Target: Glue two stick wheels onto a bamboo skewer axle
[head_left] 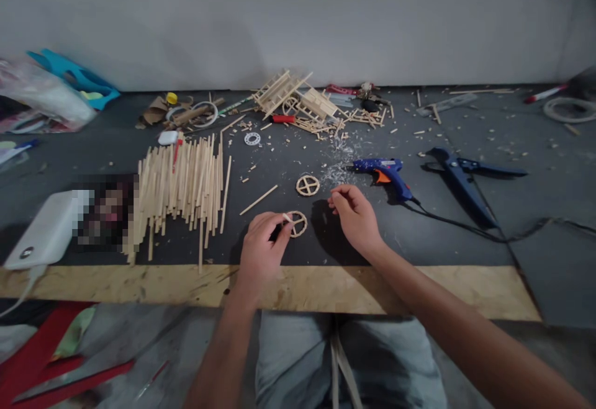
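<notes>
The left hand [265, 238] pinches a short stick [287, 217] at the near wheel [298, 225], left of the narrowly curled right hand [356, 220], whose grip I cannot tell, with another wheel [308, 185] farther off.

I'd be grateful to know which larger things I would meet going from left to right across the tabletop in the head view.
White power bank, pile of wooden sticks, left hand, farther wooden wheel, blue glue gun, blue-handled cutter, white coil.
</notes>
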Tool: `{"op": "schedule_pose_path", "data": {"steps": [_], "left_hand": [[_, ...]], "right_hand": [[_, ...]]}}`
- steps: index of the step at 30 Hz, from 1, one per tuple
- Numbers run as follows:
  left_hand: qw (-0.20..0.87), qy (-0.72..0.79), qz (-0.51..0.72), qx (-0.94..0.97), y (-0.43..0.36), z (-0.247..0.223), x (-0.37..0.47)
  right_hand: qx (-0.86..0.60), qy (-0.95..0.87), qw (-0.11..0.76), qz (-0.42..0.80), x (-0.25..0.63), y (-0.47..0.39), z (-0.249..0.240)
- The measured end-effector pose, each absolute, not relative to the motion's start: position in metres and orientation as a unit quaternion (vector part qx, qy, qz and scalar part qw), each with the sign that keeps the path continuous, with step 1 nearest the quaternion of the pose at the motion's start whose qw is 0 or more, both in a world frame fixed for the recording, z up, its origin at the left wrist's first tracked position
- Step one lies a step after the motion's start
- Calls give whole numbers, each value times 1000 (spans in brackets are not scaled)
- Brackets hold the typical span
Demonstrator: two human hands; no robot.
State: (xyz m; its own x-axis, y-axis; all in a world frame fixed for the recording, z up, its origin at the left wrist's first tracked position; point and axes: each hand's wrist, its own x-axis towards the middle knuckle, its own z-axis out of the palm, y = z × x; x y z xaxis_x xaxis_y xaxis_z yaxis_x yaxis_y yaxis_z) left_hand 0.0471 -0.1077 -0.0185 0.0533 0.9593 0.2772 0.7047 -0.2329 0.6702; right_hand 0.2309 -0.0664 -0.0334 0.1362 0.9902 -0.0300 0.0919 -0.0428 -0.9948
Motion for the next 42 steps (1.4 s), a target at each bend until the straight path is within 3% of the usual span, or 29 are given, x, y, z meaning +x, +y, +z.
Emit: {"op": "schedule_pose_path", "data": {"steps": [22,42], "left_hand": [[122,589,309,737,-106,-19,50],[130,597,296,734,-107,-19,52]], "right_hand": [[-564,-481,497,451,231,-67,-33],[-564,-485,493,451,230,-67,-33]]}}
